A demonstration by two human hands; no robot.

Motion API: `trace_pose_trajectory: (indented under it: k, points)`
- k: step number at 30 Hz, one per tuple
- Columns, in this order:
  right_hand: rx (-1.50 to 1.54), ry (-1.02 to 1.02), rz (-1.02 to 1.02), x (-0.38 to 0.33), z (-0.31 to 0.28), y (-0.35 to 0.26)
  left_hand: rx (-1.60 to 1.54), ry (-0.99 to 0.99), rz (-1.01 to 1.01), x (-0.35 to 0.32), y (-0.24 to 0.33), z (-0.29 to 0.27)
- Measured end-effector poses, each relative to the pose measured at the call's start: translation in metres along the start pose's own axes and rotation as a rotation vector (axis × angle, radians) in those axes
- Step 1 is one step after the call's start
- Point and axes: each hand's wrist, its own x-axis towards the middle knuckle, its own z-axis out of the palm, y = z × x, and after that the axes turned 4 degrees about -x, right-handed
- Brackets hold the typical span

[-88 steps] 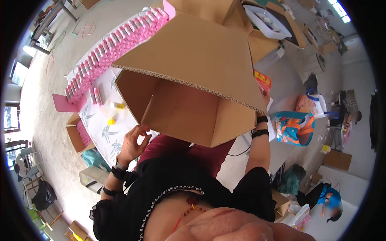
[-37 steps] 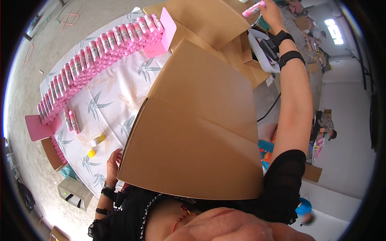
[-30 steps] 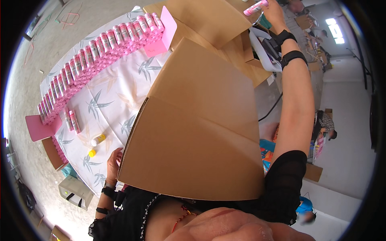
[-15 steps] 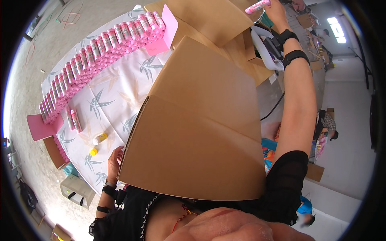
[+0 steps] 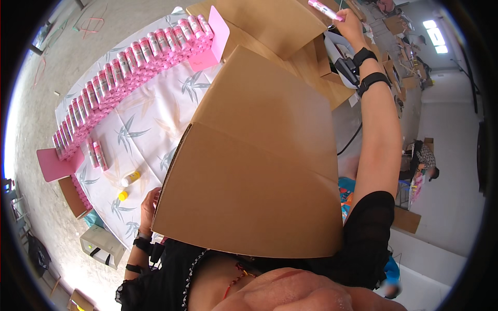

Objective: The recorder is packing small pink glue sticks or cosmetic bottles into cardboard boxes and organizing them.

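A large cardboard flap (image 5: 259, 155) covers the middle of the view, close in front of my chest. Past its upper right corner, my right hand (image 5: 353, 30) is raised and closed on the end of a slim pink-and-white tube (image 5: 326, 10). My left hand (image 5: 149, 210) is at the flap's lower left edge. Its fingertips go behind the cardboard, so its grip is hidden. On the patterned cloth beside it lie a white bottle with a yellow end (image 5: 130, 179) and a small yellow cap (image 5: 123, 195). Two loose pink-and-white tubes (image 5: 96, 154) lie farther left.
Many similar tubes (image 5: 116, 72) stand in a long curved row, with pink card pieces (image 5: 220, 36) at its ends. Another cardboard box (image 5: 275, 23) stands at the back. A white tray (image 5: 340, 49) is by my right wrist. Other people (image 5: 426, 158) are at the far right.
My right hand has moved slightly left and down with the tube, which now points to the upper left. My left hand stays at the flap's edge.
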Motion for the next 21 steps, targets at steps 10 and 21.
trace_pose_trajectory:
  k: [10, 21]
  points:
    - [-0.087, -0.054, 0.002, -0.017, 0.016, -0.018, -0.063, -0.032, -0.044, -0.004, 0.006, -0.002]
    - [-0.099, -0.009, 0.072, -0.024, 0.027, -0.022, 0.016, -0.092, -0.042, -0.016, -0.017, -0.009]
